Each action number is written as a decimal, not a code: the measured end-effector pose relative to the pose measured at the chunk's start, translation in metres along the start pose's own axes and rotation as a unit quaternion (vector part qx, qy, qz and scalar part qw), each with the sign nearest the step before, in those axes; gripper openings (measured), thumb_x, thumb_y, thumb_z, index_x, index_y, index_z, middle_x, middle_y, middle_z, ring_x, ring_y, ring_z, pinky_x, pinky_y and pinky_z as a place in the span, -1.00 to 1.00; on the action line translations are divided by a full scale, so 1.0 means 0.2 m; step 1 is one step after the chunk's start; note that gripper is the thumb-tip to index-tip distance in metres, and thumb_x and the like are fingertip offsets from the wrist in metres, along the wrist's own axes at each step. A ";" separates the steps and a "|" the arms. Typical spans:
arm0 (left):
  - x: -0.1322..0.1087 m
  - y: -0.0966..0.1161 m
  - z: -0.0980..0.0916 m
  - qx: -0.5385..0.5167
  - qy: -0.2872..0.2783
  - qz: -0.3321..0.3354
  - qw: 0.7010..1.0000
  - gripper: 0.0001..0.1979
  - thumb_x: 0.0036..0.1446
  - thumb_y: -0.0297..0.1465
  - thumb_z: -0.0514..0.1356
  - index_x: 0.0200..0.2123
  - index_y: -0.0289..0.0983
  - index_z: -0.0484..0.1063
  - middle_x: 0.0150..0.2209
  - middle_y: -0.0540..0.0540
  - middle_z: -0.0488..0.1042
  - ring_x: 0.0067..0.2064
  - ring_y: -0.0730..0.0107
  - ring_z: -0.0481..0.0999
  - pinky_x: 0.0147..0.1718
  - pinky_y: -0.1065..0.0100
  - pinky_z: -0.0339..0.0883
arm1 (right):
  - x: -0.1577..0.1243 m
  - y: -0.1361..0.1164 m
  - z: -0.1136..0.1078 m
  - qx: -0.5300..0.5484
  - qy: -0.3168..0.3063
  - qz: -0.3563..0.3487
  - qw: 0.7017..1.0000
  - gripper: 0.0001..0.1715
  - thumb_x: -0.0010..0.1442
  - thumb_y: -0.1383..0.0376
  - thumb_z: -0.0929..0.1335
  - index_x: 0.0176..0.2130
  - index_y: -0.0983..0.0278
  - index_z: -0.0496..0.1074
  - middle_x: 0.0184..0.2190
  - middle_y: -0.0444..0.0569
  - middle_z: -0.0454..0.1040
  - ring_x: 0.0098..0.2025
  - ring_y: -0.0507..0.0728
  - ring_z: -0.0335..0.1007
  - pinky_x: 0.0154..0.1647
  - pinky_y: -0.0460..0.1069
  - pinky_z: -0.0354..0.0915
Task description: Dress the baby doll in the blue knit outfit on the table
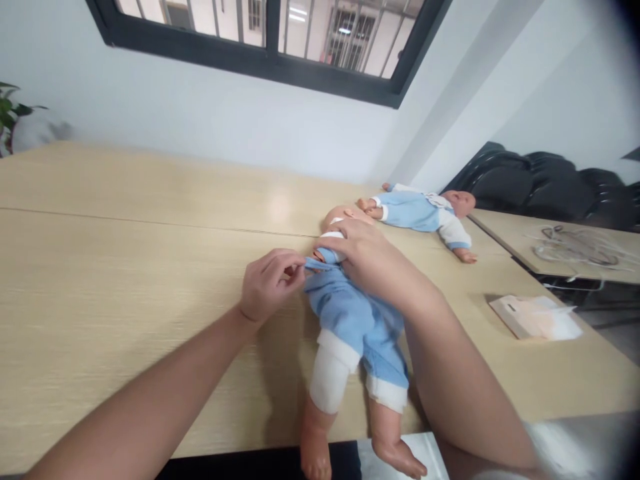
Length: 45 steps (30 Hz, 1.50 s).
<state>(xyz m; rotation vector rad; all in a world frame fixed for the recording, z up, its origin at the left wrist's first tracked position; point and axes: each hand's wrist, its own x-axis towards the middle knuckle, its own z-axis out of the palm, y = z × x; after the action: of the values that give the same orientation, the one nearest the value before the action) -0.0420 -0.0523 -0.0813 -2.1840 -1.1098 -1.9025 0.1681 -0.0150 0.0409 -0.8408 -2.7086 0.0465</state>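
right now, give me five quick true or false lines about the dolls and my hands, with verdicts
1. The left hand pinches blue cloth at the nearer doll. True.
2. The farther doll lies on the table. True.
3. The nearer doll is dressed all in red. False: it wears blue and white.
4. The right hand covers part of the nearer doll's upper body. True.
5. Both hands are on the farther doll. False: both are at the nearer doll.

Bright light, pale glare on the table (125, 280), soft shadow beside the nearer doll (347, 313), dark right corners, slight blur
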 end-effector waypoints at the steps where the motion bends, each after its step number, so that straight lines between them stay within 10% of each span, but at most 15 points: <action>1: 0.00 0.00 0.00 0.001 0.005 -0.012 1.000 -0.79 0.20 -0.52 0.27 -0.13 -0.15 0.53 -0.21 -0.05 0.64 -0.30 0.40 0.58 -0.23 0.36 0.49 | -0.01 0.00 0.00 -0.002 -0.005 -0.004 1.000 -0.43 0.18 0.58 0.24 -0.01 0.08 0.55 -0.06 0.05 0.47 0.10 0.29 0.29 0.14 0.21 0.19; 10: 0.00 -0.07 -0.03 0.024 -0.031 -0.043 0.998 -0.88 0.26 -0.41 0.25 -0.14 -0.14 0.56 -0.18 -0.06 0.65 -0.22 0.37 0.60 -0.18 0.35 0.50 | 0.03 -0.08 0.04 0.115 -0.062 0.015 0.991 -0.57 0.05 0.47 0.32 -0.09 0.18 0.50 -0.07 0.02 0.49 0.07 0.27 0.34 0.26 0.24 0.19; 19: 0.04 -0.07 -0.06 -0.047 -0.024 -0.079 0.995 -0.93 0.23 -0.43 0.28 -0.23 -0.19 0.58 -0.25 -0.06 0.64 -0.31 0.42 0.58 -0.34 0.40 0.48 | 0.01 -0.10 0.16 0.149 -0.087 0.088 0.981 -0.19 0.09 0.35 0.40 0.31 0.26 0.23 0.41 0.21 0.20 0.50 0.39 -0.01 0.47 0.37 -0.01; 25: 0.04 -0.16 -0.07 -0.012 -0.056 -0.088 0.994 -0.93 0.23 -0.38 0.28 -0.24 -0.18 0.59 -0.23 -0.07 0.63 -0.24 0.37 0.58 -0.29 0.38 0.46 | 0.08 -0.09 0.18 0.191 -0.031 0.024 0.981 -0.80 0.30 0.25 0.36 -0.08 0.14 0.51 0.01 -0.02 0.57 0.19 0.26 0.41 0.35 0.25 0.19; 30: 0.02 -0.16 -0.03 -0.096 0.015 -0.209 0.973 -0.90 0.18 -0.32 0.35 -0.30 -0.21 0.53 -0.34 -0.01 0.56 -0.46 0.51 0.46 -0.46 0.42 0.37 | 0.09 -0.10 0.22 0.259 0.026 0.114 0.959 -0.90 0.27 0.21 0.38 -0.20 0.17 0.43 -0.11 -0.07 0.59 -0.04 0.18 0.48 0.19 0.19 0.31; 36: 0.01 -0.14 0.00 -0.294 0.006 -0.346 0.891 -0.71 0.11 -0.22 0.41 -0.29 -0.23 0.41 -0.44 0.06 0.47 -0.55 0.52 0.45 -0.57 0.45 0.33 | 0.10 -0.10 0.28 0.269 0.045 0.021 0.962 -0.75 0.31 0.23 0.35 -0.41 0.17 0.27 -0.26 -0.14 0.54 -0.14 0.12 0.43 0.44 0.23 0.02; 45: 0.00 -0.21 -0.02 -0.133 -0.064 -0.249 0.957 -0.90 0.18 -0.35 0.30 -0.23 -0.21 0.47 -0.24 -0.02 0.54 -0.36 0.46 0.48 -0.39 0.43 0.31 | 0.09 -0.02 0.24 0.401 0.020 0.112 0.909 -0.78 0.35 0.14 0.32 -0.26 0.22 0.40 -0.03 0.02 0.55 0.05 0.18 0.44 0.18 0.14 0.27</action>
<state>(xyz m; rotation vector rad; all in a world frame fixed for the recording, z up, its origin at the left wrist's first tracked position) -0.0674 -0.0227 -0.0969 -2.3628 -1.6463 -2.2390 0.1373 -0.0044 0.0001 -0.8381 -2.1947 1.0877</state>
